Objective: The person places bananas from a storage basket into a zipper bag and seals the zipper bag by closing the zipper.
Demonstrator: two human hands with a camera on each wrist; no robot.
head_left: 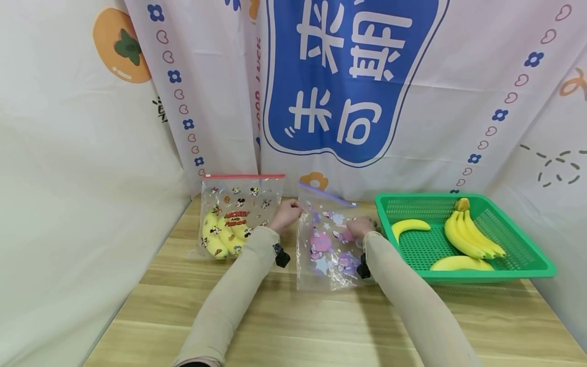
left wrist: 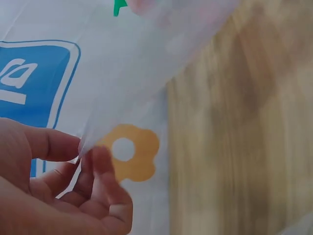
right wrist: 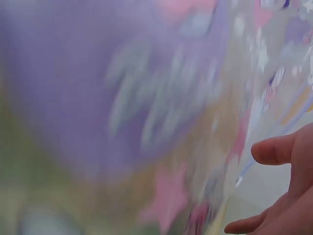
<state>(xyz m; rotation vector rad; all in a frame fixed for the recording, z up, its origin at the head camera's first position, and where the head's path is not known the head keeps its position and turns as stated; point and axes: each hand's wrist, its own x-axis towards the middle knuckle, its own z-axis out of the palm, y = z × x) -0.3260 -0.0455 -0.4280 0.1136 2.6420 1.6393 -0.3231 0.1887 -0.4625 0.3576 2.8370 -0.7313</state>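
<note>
A clear zip bag [head_left: 321, 250] with purple and pink cartoon prints stands upright between my hands, its purple zip strip on top. With thumb and fingertips, my left hand [head_left: 286, 215] pinches the bag's left edge near the top; the left wrist view shows the film between the fingertips. My right hand [head_left: 361, 227] is at the bag's right side. In the right wrist view its thumb [right wrist: 274, 151] and a finger stand apart beside the printed film, and whether they touch it I cannot tell.
Left of my hands, a red-topped zip bag [head_left: 243, 191] holds bananas [head_left: 213, 234]. At the right, a green basket [head_left: 518, 272] holds a bunch of bananas [head_left: 468, 232] and single bananas [head_left: 412, 224]. A printed curtain [head_left: 220, 102] hangs behind the wooden table [head_left: 312, 326].
</note>
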